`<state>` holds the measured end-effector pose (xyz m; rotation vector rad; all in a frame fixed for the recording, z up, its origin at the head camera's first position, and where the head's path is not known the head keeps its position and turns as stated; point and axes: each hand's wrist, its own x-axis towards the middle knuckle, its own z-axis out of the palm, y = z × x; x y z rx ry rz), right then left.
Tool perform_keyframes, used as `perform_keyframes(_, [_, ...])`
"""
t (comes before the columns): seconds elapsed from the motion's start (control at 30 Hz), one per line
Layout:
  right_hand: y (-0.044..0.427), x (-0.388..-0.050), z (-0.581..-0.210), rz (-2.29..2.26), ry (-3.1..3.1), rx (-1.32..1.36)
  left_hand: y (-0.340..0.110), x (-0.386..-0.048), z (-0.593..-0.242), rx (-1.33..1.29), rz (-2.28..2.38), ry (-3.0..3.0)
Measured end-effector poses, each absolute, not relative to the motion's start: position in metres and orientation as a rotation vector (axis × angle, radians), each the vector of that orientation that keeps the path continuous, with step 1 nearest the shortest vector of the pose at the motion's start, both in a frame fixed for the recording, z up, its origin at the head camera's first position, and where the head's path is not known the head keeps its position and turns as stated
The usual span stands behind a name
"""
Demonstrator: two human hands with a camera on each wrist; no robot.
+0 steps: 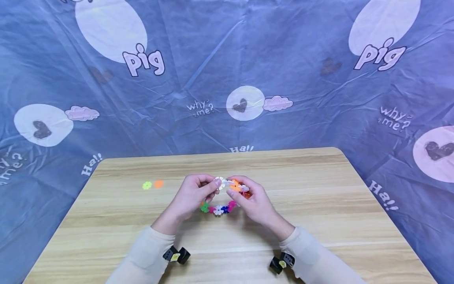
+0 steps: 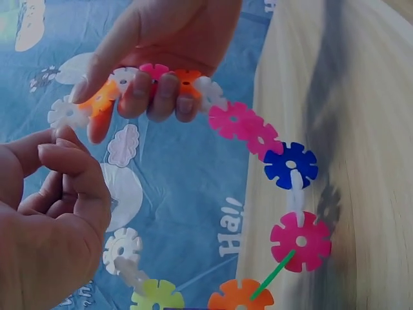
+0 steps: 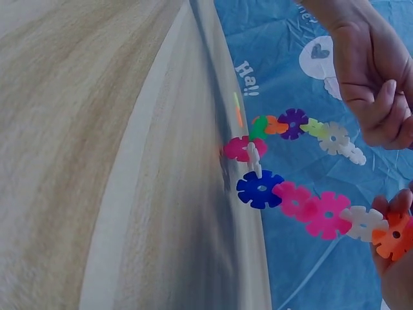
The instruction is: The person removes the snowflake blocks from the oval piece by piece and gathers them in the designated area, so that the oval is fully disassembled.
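Note:
A chain of interlocking plastic snowflake discs (image 2: 300, 242), in pink, blue, white, orange, green and yellow, hangs in a loop between the hands. My right hand (image 1: 253, 199) grips one stretch of it, with fingers curled round orange, pink and white discs. In the left wrist view the thumb of that hand lies against an orange disc (image 2: 102, 98) near a white disc (image 2: 68, 114). My left hand (image 1: 195, 193) pinches at a white disc (image 1: 220, 183) between thumb and forefinger. The right wrist view shows white discs (image 3: 352, 152) at one hanging end of the chain.
On the wooden table (image 1: 124, 228), a yellow-green disc (image 1: 147, 185) and an orange disc (image 1: 159, 184) lie left of the hands. A blue printed cloth (image 1: 213, 59) hangs behind the table's far edge.

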<state>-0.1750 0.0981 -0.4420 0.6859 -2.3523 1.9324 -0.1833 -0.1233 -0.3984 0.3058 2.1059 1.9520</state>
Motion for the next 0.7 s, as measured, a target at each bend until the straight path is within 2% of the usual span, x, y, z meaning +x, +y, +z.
perform_keyframes(0.7, [0.0959, -0.1745, -0.4405, 1.918, -2.344, 0.680, -0.1172, -0.1819, -0.3989, 0.235, 1.994, 2.108])
